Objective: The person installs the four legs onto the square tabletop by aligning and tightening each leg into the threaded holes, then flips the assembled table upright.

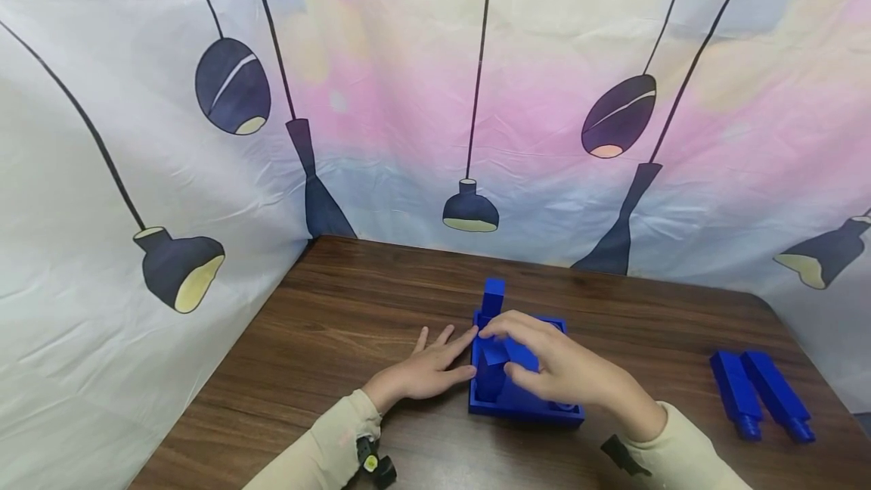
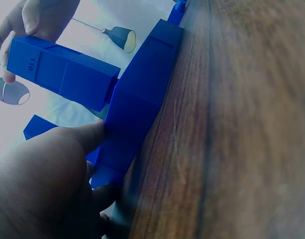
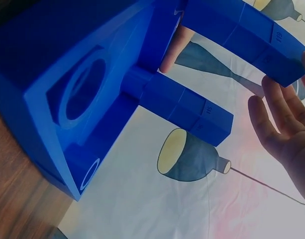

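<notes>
A square blue base (image 1: 527,416) with a raised rim lies on the table, with round sockets at its corners. Two blue square posts stand up from its left side: a near post (image 1: 491,375) and a far post (image 1: 493,295). My left hand (image 1: 430,370) has its fingers spread, and fingertips touch the base's left side. Around the top of the near post curl the thumb and fingers of my right hand (image 1: 558,358). The right wrist view shows a round socket (image 3: 85,89) in the base and the far post (image 3: 189,108). Dark numbers mark the posts.
Two loose blue posts (image 1: 738,392) with threaded ends lie side by side on the right of the brown wooden table (image 1: 327,308). A cloth backdrop (image 1: 401,97) printed with hanging lamps stands behind the table and along its left.
</notes>
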`<state>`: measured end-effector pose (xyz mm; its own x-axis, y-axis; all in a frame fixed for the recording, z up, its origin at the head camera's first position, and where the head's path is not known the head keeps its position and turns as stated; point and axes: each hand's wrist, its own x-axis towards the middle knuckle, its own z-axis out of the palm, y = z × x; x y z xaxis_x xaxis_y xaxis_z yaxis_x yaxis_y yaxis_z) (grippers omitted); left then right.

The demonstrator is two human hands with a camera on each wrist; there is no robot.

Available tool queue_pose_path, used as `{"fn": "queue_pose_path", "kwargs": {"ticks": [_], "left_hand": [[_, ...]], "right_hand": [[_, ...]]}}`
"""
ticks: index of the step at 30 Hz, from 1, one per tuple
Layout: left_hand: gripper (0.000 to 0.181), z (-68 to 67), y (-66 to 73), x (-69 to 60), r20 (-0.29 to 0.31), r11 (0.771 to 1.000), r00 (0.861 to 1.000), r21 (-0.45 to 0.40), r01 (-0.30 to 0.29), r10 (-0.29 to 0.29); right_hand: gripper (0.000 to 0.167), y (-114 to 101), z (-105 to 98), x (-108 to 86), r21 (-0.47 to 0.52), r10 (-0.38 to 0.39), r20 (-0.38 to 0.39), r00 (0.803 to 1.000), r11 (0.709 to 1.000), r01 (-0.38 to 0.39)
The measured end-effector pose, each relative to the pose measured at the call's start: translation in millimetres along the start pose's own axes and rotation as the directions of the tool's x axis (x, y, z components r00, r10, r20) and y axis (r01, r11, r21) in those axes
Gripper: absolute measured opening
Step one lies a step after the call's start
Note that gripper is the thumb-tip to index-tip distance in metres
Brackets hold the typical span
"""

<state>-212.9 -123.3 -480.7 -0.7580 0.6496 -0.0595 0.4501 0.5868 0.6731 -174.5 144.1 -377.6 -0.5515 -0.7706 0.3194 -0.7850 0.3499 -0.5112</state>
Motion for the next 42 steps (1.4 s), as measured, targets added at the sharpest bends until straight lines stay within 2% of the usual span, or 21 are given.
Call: {"fn": "queue_pose_path", "kwargs": {"ticks": [13,18,24,34,42], "left_hand": [[0.077,-0.3,1.1,0.8,0.01,1.0,1.0,0.016,0.013,-0.013],[0.079,-0.1,0.7,0.9,0.008,1.0,1.0,0.001,0.012,-0.012],[0.078,0.5,0.0,-0.2,-0.002,1.0,1.0,-0.001,0.002,-0.002],[0.078,0.7,-2.7,1.2,-0.011,1.0,1.0,0.001,-0.018,0.018],[0.074,-0.9,0.9,1.5,0.002,0.999,1.0,0.032,0.027,-0.027]], "right_hand": [[0.045,3.4,2.0,1.1,-0.011,-0.071,-0.016,0.997,0.997,0.071],[0.049,2.5,2.3,1.1,-0.052,-0.05,-0.019,0.999,0.997,0.049],[0.059,0.5,1.0,1.3,-0.047,-0.03,0.024,0.999,0.998,0.031],[0.054,-1.2,-1.2,3.7,-0.042,-0.014,0.055,0.998,0.999,0.017],[0.046,0.7,-1.9,3.6,-0.051,-0.002,0.046,0.999,0.999,0.004]]}}
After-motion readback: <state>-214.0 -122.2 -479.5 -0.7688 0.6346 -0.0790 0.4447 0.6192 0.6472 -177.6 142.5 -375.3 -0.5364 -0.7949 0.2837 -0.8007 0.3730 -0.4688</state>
